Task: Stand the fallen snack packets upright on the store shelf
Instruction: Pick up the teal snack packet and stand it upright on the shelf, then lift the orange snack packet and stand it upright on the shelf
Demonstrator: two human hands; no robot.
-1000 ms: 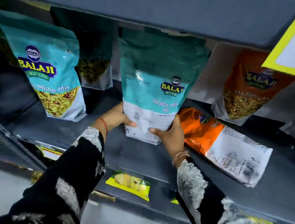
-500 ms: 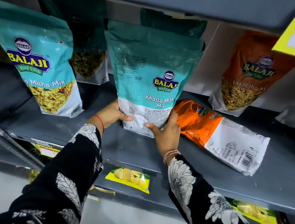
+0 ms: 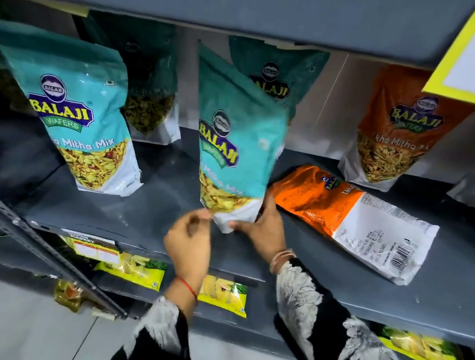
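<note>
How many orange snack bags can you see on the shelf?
2 for sure. One orange bag stands at the back right. Another orange bag lies flat beside the right hand. A sliver at the far right edge may be a third.

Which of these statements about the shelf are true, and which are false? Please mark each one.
1. The right hand grips the bottom of the teal packet. True.
2. The orange packet beside that hand stands upright. False: it lies flat on the shelf.
3. The left hand holds the orange packet. False: it is at the teal packet's lower corner.
4. Another teal packet stands upright further left. True.
</note>
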